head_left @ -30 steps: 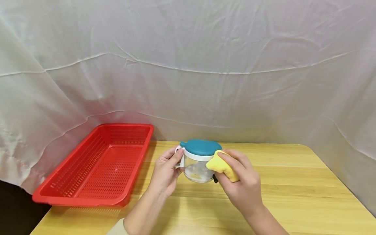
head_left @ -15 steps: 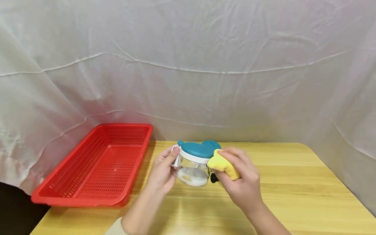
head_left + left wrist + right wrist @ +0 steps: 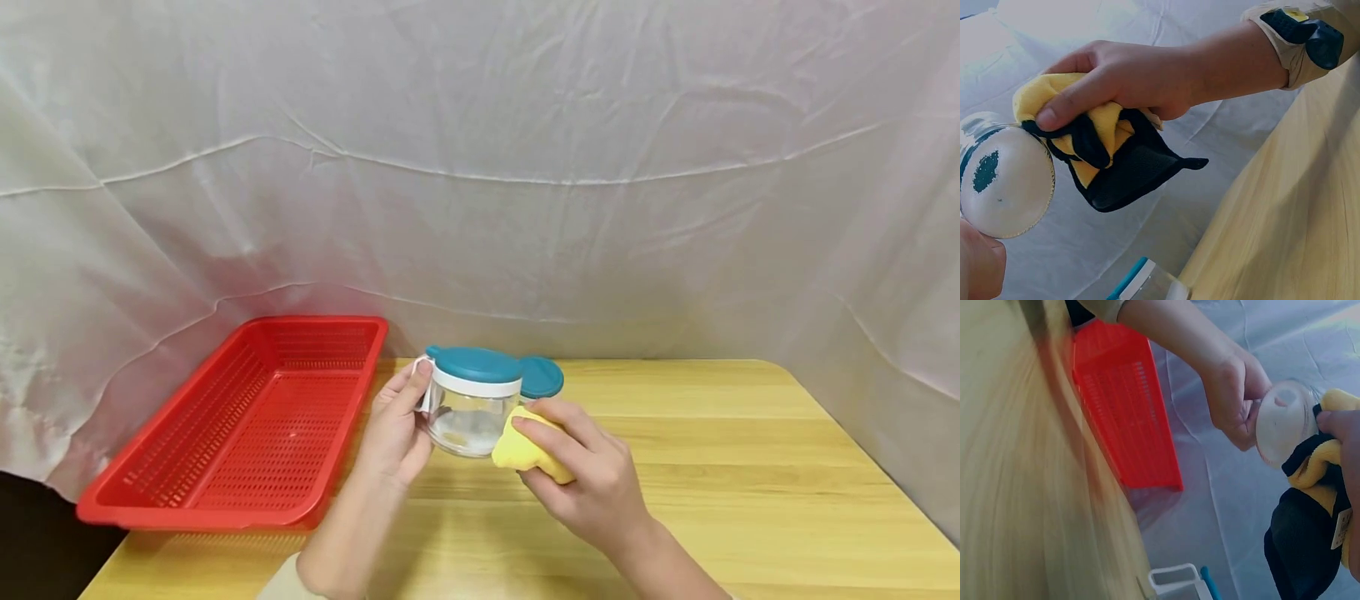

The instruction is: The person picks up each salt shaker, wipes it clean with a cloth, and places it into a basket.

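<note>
A clear glass jar (image 3: 468,417) with a teal lid (image 3: 477,364) and white collar is held above the table. My left hand (image 3: 397,421) grips its white handle at the jar's left side. My right hand (image 3: 588,471) holds a bunched cloth (image 3: 525,446), yellow on one face and black on the other, against the jar's lower right side. In the left wrist view the jar's round base (image 3: 1013,187) faces the camera, and a black flap of the cloth (image 3: 1135,178) hangs below the right hand (image 3: 1122,75). The right wrist view also shows the base (image 3: 1280,428).
A second jar with a teal lid (image 3: 542,377) stands on the wooden table (image 3: 712,467) behind the held one, partly hidden. To the left is a red perforated plastic basket (image 3: 262,433), overhanging the table's left edge. A pale fabric curtain (image 3: 525,250) hangs behind.
Both hands have shifted left with the jar and cloth. The cloth has slid lower on the jar's side. The second jar's lid now shows separately at the right.
</note>
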`<state>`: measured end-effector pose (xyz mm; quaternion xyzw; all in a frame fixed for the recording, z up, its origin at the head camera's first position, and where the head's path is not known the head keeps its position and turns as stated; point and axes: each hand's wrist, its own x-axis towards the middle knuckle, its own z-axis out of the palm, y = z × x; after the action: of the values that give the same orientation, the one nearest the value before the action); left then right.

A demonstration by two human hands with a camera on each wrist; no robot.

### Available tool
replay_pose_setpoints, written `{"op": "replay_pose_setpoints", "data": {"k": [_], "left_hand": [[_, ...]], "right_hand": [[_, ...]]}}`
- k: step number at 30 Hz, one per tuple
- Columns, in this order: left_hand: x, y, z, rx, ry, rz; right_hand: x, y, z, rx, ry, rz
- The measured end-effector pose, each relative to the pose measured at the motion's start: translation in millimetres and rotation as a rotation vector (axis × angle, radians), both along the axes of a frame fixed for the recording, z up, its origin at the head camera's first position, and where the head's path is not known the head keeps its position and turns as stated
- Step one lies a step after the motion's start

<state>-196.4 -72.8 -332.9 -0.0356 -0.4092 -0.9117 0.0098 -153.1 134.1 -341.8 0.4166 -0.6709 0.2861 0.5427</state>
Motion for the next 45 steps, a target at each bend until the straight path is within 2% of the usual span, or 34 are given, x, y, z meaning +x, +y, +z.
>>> {"op": "replay_pose_setpoints", "data": {"k": [3,7,15,21,31,39,45], "left_hand": [[-0.4,-1.3,1.1,0.009,0.005,-0.013],[-0.3,-2.2,0.5,0.011,0.003,-0.030],[0.3,-0.1,-2.3,-0.003,-0.006,-0.062],[0.4,1.1,-2.3,-0.007,0.004,-0.061],[4.0,2.8,-4.1,-0.007,0.046,-0.120],[9.6,7.2,-3.2,-0.002,0.028,-0.129],[16.2,14.4,-4.7,-0.043,0.030,-0.172]], "right_hand": [[-2.3,3.5,1.5,0.041,0.031,-0.013],[-5.4,8.7,1.3,0.069,0.033,-0.041],[-10.3,17.3,1.6,0.058,0.019,-0.095],[-12.0,19.2,0.4,0.054,-0.001,-0.121],[-15.6,23.8,-4.3,0.028,-0.112,-0.193],[-15.7,25.5,-10.9,0.025,-0.265,-0.219],[-16.8,25.8,-17.6,0.068,-0.310,-0.250]]}}
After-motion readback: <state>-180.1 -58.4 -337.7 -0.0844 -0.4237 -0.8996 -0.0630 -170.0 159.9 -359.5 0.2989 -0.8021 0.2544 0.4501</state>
